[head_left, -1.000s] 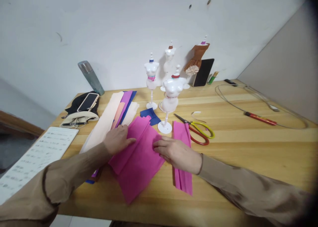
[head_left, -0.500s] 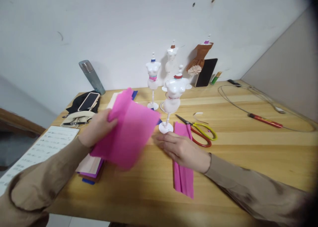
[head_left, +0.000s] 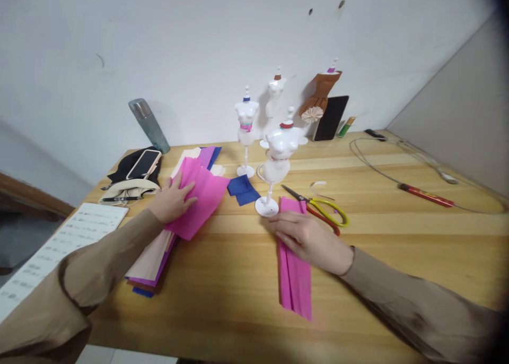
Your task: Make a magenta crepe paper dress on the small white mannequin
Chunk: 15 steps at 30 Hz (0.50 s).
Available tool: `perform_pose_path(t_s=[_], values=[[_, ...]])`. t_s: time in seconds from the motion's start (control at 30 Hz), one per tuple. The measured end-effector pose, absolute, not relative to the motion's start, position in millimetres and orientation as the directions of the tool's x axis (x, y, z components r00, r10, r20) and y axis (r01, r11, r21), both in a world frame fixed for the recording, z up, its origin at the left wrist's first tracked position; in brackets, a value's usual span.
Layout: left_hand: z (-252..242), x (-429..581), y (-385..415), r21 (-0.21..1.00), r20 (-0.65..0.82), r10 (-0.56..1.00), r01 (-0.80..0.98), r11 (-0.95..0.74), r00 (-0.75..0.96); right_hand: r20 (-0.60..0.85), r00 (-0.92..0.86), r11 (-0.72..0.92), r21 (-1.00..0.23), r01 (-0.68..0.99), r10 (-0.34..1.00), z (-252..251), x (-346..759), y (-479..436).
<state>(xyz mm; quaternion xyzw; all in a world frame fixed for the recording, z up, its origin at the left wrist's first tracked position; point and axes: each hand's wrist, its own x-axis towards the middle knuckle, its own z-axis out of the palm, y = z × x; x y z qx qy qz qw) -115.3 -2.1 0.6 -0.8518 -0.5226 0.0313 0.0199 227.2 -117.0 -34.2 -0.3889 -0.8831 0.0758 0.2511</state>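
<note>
My left hand (head_left: 173, 199) lies with fingers spread on a bright pink sheet (head_left: 207, 194), crepe-like, on top of a stack of coloured sheets (head_left: 149, 260) in cream, purple, brown and blue. My right hand (head_left: 312, 239) rests over a folded pink strip (head_left: 296, 289), its fingers stretched leftward beside the round foot of a white mini dress form (head_left: 280, 146). No thing shows in its fingers. This form has a red neck band. Scissors (head_left: 324, 207) with red and yellow handles lie just beyond the strip. A folded blue piece (head_left: 243, 189) sits left of the form's foot.
Behind stand a form with a blue neck band (head_left: 245, 114), one with a brown band (head_left: 275, 91), and one in a brown dress (head_left: 322, 91). A phone (head_left: 144, 164), a bottle (head_left: 149, 125), a written sheet (head_left: 67, 242), a dark tablet (head_left: 331, 119) and a cable (head_left: 374, 165) surround the work area.
My left hand has lowered the pink sheet onto the stack and let it go, its fingers now spread. The blue piece is uncovered. My right hand has barely moved.
</note>
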Motion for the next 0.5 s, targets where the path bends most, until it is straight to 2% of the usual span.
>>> perform_pose_path(t_s=[0.17,0.33,0.5], values=[[-9,-123,10,-0.157,-0.168,0.852,0.840,-0.520,0.496,0.358,-0.357,0.492,-0.437,0.752,0.863,-36,245,-117],[-10,-119,22,-0.166,-0.133,0.933,0.920,-0.354,0.335,0.256,-0.158,0.286,-0.608,0.741,0.954,-37,244,-96],[-2,-118,20,-0.136,-0.113,0.967,0.960,-0.245,0.230,0.205,-0.111,0.218,-0.636,0.740,0.973,-36,230,-73]])
